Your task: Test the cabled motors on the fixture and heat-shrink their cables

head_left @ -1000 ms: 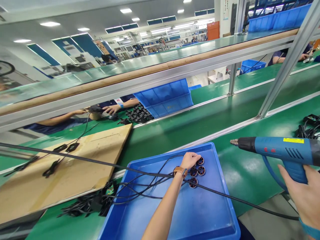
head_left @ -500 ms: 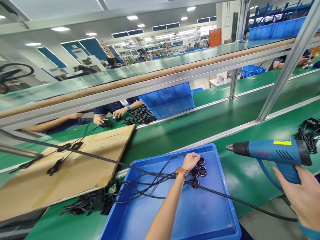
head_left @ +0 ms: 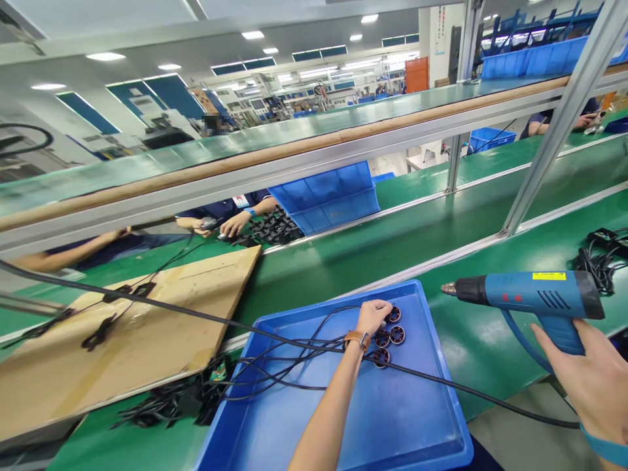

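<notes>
My right hand [head_left: 589, 373] is wrapped around the handle of a blue heat gun [head_left: 544, 294], whose metal nozzle points left over the right side of a blue tray [head_left: 412, 425]. Inside the tray, my left hand [head_left: 373, 316] is closed, its fingertips at the edge of the topmost round black part with a copper-coloured rim [head_left: 394, 314]. Whether the fingers pinch that part or its cable is hidden. Several similar round parts [head_left: 397, 335] lie just below. Black cables [head_left: 284, 369] run left from them, partly under my wrist.
A thick black cord [head_left: 471, 392] crosses above the tray. Cardboard [head_left: 147, 340] and a pile of black cables [head_left: 167, 399] lie left. A metal post [head_left: 544, 124] and rail stand ahead. Across the bench, a co-worker's hand [head_left: 235, 224] is near black parts. More cables [head_left: 596, 261] sit right.
The whole view has shifted slightly. My left hand stays at the round part, and the heat gun keeps nearly the same place. Across the bench, a co-worker's hands have moved a little.
</notes>
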A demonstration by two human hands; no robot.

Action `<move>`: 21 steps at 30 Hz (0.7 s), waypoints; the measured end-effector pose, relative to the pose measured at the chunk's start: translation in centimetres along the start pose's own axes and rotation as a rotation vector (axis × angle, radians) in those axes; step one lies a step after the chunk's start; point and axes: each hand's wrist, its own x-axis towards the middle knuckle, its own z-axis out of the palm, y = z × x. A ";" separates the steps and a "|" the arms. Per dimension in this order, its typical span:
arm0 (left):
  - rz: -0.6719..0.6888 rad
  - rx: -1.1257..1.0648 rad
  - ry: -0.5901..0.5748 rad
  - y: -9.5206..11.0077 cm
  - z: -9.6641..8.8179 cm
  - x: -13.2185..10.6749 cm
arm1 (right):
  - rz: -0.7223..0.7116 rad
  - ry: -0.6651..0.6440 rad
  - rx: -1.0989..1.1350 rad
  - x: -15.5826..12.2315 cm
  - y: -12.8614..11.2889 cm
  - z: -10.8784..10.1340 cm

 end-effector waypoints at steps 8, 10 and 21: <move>0.057 0.162 0.136 2.2 -1.4 -1.8 | -0.208 0.086 -0.024 0.8 -0.6 0.7; 0.110 0.297 0.210 3.1 -2.4 -3.9 | -0.318 0.086 -0.016 1.0 -1.3 1.1; 0.008 0.944 0.044 0.8 -5.8 -18.9 | -0.622 -0.008 0.061 1.8 -7.2 2.9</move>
